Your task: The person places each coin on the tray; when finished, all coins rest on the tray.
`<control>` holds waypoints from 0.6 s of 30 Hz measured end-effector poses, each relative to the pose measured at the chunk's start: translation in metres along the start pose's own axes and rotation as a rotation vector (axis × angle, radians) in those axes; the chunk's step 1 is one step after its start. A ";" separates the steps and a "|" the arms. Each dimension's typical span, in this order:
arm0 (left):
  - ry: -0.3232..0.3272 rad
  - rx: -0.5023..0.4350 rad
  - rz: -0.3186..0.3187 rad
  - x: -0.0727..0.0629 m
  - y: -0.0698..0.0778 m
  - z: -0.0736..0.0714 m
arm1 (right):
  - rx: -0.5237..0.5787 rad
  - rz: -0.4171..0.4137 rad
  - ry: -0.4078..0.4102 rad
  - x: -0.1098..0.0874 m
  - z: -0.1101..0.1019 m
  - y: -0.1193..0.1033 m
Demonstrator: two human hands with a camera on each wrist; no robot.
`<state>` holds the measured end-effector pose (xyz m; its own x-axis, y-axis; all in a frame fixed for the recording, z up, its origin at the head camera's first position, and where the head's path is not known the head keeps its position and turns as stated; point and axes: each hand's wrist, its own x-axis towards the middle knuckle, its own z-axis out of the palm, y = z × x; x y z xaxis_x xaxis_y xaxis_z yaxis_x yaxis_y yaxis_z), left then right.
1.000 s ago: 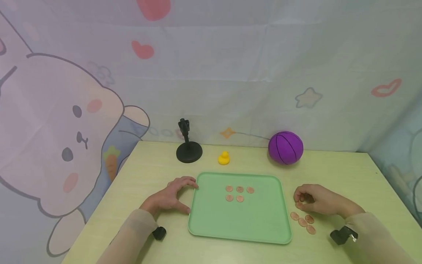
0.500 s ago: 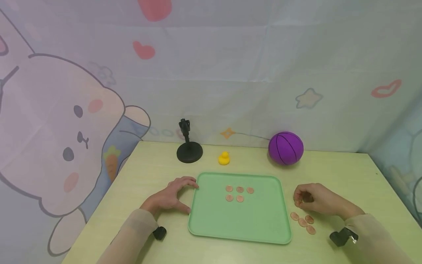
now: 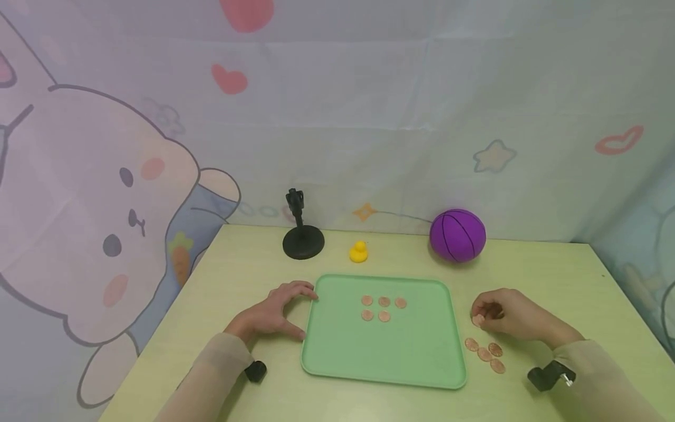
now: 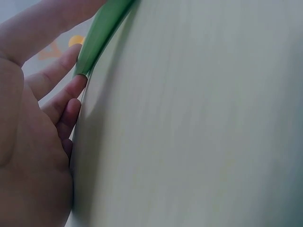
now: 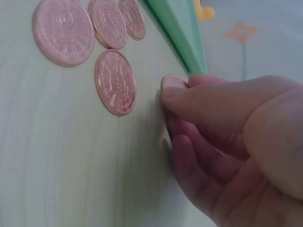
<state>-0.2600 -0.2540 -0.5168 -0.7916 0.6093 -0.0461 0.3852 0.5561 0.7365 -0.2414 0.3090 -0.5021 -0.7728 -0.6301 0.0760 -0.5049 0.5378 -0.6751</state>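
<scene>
My right hand (image 3: 511, 316) pinches a copper coin (image 3: 478, 320) between thumb and fingers, just right of the tray. In the right wrist view, that coin (image 5: 173, 82) shows above the thumb tip, partly covered by it. Several more copper coins (image 3: 484, 354) lie on the table below this hand. On the green tray (image 3: 382, 357), several coins (image 3: 384, 302) lie flat in a row of three and a row of two. At the tray's left edge, my left hand (image 3: 271, 310) touches the rim with fingers and thumb spread.
Behind the tray, a black stand (image 3: 303, 241) with a round base, a small yellow duck (image 3: 358, 252) and a purple ball (image 3: 457, 235) stand along the back of the table (image 3: 253, 258). A printed cloth (image 3: 343, 105) hangs behind them.
My right hand has tilted the pinched coin up slightly, so more of its face shows. The left hand, tray and other coins stay in place.
</scene>
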 end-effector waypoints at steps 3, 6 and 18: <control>-0.003 0.005 -0.008 0.000 0.001 0.000 | 0.013 0.010 -0.006 -0.001 0.000 0.001; -0.004 0.009 -0.014 0.000 0.002 -0.001 | 0.028 0.034 -0.009 -0.001 -0.001 0.000; -0.003 -0.005 -0.017 -0.001 0.002 0.000 | 0.025 0.097 -0.018 -0.001 0.001 0.003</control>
<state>-0.2592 -0.2537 -0.5153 -0.7963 0.6018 -0.0606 0.3694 0.5633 0.7390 -0.2418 0.3102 -0.5049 -0.8105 -0.5857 -0.0039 -0.4181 0.5832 -0.6965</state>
